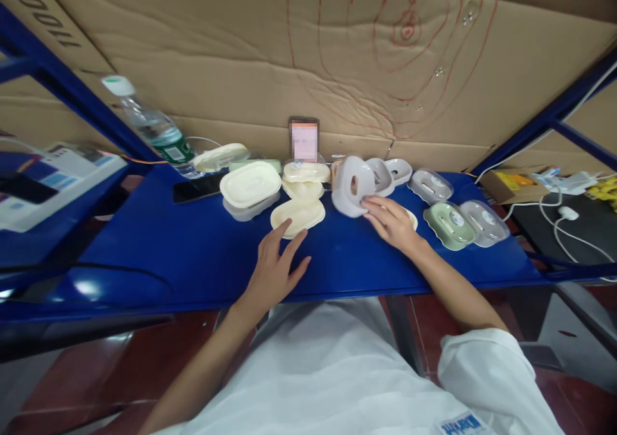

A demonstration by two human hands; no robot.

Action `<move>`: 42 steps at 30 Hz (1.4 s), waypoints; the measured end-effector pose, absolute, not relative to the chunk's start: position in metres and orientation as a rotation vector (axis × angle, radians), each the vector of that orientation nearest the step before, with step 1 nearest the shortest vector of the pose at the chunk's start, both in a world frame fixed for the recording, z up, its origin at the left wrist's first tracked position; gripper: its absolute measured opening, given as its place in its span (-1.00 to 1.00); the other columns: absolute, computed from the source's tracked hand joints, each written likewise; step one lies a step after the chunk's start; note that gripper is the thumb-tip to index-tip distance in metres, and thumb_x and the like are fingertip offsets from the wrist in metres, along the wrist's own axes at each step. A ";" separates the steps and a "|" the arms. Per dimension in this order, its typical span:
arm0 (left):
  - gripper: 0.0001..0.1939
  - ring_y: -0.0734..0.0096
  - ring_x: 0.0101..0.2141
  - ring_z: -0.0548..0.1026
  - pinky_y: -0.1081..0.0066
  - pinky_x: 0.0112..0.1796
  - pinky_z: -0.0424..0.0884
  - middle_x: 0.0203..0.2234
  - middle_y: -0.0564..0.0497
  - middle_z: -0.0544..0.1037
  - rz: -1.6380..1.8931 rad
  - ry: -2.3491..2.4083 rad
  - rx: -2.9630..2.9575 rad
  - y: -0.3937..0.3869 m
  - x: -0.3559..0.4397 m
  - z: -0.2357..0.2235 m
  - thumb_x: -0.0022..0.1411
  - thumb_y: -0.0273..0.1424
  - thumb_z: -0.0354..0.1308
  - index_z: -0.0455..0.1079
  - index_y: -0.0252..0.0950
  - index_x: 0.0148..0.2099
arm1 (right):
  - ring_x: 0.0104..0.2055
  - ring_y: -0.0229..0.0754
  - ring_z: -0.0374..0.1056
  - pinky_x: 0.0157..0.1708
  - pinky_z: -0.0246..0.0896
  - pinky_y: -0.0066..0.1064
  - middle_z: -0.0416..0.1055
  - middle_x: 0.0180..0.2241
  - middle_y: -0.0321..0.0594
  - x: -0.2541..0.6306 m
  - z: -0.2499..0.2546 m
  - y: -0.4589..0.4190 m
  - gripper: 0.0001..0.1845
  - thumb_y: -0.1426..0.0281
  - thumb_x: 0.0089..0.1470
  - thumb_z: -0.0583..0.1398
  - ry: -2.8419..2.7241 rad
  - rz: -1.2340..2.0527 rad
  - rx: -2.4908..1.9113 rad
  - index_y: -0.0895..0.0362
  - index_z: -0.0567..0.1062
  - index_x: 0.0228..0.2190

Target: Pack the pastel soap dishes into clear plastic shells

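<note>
My right hand (393, 223) grips a grey plastic soap dish part (355, 187) by its lower right edge. The part is tilted up and has an oval hole in its middle. Behind my right fingers a cream piece (412, 220) shows only in part. My left hand (277, 265) is open, fingers spread, its fingertips at the near edge of a cream oval dish (297, 218) on the blue table (207, 255). Just beyond that dish lie more cream pieces (304, 173), stacked. Left of them a cream tray (250, 184) rests on a greyish one.
Finished-looking soap dishes with clear lids, two grey (430, 186) (484, 223) and one green (450, 225), sit at the right. Grey parts (399, 170) lie behind my right hand. A phone (304, 141) leans on the cardboard (231, 56); a water bottle (159, 133) stands back left.
</note>
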State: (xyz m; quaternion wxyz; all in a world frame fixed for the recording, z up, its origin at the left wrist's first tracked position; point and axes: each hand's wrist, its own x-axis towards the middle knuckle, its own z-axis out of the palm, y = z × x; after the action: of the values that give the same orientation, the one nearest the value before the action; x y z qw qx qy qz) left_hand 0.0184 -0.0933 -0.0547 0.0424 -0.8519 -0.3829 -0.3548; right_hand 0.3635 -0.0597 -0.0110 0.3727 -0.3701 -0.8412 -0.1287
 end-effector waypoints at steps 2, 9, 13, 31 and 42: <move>-0.19 -0.16 0.44 0.24 -0.07 0.29 0.39 0.50 -0.37 0.11 -1.229 -1.051 -2.570 -0.096 0.017 -0.052 0.39 -0.41 0.35 0.09 -0.15 0.55 | 0.12 -0.02 0.58 0.13 0.57 -0.17 0.61 0.10 -0.01 0.347 -0.006 -0.075 -0.51 0.45 0.36 0.27 -2.253 -0.302 -0.745 0.07 0.49 0.27; -0.49 -0.13 0.46 0.25 -0.17 0.40 0.15 0.43 -0.22 0.36 -0.916 -0.858 -2.896 -0.100 0.014 -0.043 0.38 -0.46 0.26 0.42 -0.14 0.34 | 0.00 -0.07 0.55 0.01 0.54 -0.17 0.63 -0.11 -0.06 0.314 -0.017 -0.086 -0.78 0.50 0.26 0.19 -2.470 -0.131 -0.442 0.08 0.59 -0.13; -0.57 0.00 0.34 0.45 -0.03 0.35 0.26 0.32 -0.15 0.52 -0.802 -0.763 -3.137 -0.100 0.017 -0.035 0.37 -0.33 0.28 0.48 -0.19 0.26 | -0.15 -0.09 0.53 -0.08 0.44 -0.19 0.63 -0.19 -0.11 0.336 -0.005 -0.070 -0.77 0.43 0.37 0.11 -2.574 -0.087 -0.791 0.08 0.58 -0.23; -0.67 0.21 -0.04 0.66 0.19 0.02 0.44 -0.06 0.03 0.76 -1.167 -0.790 -2.759 -0.103 0.017 -0.034 0.42 -0.37 0.37 0.55 -0.11 0.20 | 0.53 0.21 0.13 0.41 0.26 0.18 0.12 0.51 0.05 0.328 -0.024 -0.169 -0.16 0.17 0.42 0.25 -2.172 0.245 -1.413 -0.10 0.03 0.54; -0.58 0.12 0.23 0.52 0.11 0.26 0.30 0.28 -0.06 0.57 -0.768 -0.766 -2.996 -0.103 0.024 -0.038 0.50 -0.35 0.23 0.47 -0.10 0.35 | 0.55 0.18 0.10 0.41 0.25 0.20 -0.02 0.57 0.03 0.321 -0.039 -0.157 -0.38 0.33 0.46 0.19 -2.308 0.347 -1.370 -0.13 0.28 0.45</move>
State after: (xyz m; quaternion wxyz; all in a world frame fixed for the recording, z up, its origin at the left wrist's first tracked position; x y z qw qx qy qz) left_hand 0.0236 -0.1034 -0.0381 -0.0223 -0.9400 -0.2404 -0.2409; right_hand 0.3213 -0.1568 -0.0385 0.2157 -0.4944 -0.8327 0.1253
